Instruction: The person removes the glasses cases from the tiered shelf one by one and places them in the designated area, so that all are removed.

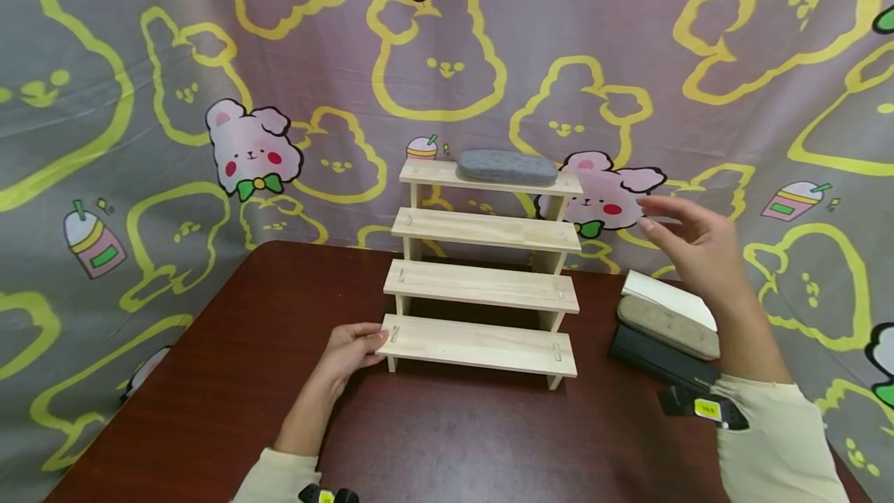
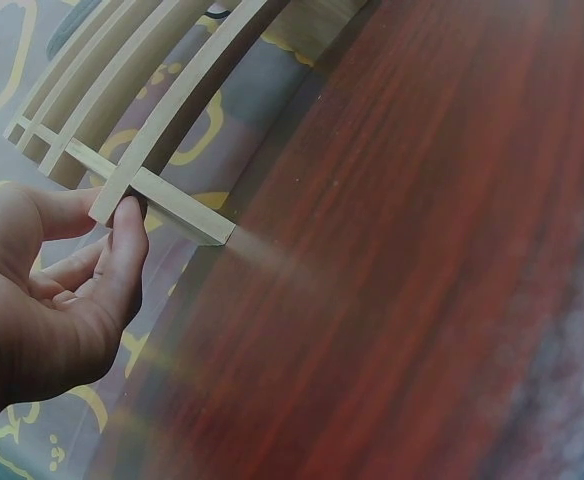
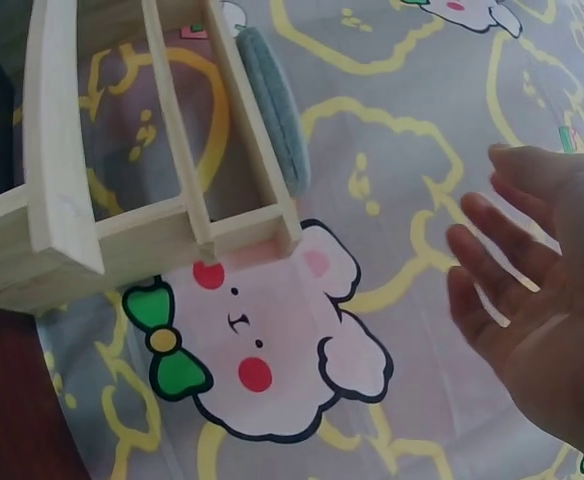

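A pale wooden rack (image 1: 482,282) with stepped shelves stands on the dark table. Its lowest shelf (image 1: 482,344) is pinched at the left end by my left hand (image 1: 351,353); in the left wrist view, thumb and fingers close on the board's end. On the top shelf lies a grey glasses case (image 1: 507,166), also seen edge-on in the right wrist view. My right hand (image 1: 698,251) is raised in the air to the right of the rack, fingers loosely bent, holding nothing. The right wrist view shows that hand (image 3: 532,290) apart from the rack.
At the table's right lie a white case (image 1: 669,297), a brown-grey glasses case (image 1: 668,326) and a black case (image 1: 663,357), side by side. A patterned cloth (image 1: 447,60) hangs behind the table (image 1: 209,379). Black bands sit on both wrists.
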The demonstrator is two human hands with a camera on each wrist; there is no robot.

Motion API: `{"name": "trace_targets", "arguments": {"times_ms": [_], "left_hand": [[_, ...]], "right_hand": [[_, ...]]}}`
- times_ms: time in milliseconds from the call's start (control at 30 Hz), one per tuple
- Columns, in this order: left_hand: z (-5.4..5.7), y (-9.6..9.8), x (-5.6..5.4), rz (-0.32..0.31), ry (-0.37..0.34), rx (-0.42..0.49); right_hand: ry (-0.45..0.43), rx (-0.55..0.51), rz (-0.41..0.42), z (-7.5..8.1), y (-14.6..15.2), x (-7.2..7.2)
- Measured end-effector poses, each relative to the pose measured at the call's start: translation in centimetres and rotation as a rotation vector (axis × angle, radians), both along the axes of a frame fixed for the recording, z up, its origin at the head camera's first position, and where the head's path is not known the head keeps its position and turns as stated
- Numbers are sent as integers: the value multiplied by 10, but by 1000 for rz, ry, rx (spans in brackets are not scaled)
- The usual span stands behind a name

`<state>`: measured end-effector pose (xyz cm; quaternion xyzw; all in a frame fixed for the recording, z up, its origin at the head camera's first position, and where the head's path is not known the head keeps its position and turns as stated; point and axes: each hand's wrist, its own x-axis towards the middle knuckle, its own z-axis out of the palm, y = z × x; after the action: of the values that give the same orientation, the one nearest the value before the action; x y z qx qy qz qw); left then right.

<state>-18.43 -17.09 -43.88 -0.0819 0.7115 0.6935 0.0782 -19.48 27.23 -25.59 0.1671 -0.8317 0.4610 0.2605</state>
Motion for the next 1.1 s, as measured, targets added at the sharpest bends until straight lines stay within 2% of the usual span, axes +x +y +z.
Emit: {"name": "trace_targets", "arguments": {"times_ms": [300,467,667,767,1100], "left_hand": [[1,0,0,2,-2,-9],[-1,-1,1,-1,2,-11],[-2,-2,1,5,-3,-8],[-2,-2,0,4,-3,-7],[-1,-1,0,4,0,-1]], "right_hand": [[-115,55,68,5,-5,-15],[-168,79,57,8,-9,-27],[-256,168,43,10,-12,-46],[-266,195,47,13,-15,-53],[-290,175,36,18,-31,-77]]}}
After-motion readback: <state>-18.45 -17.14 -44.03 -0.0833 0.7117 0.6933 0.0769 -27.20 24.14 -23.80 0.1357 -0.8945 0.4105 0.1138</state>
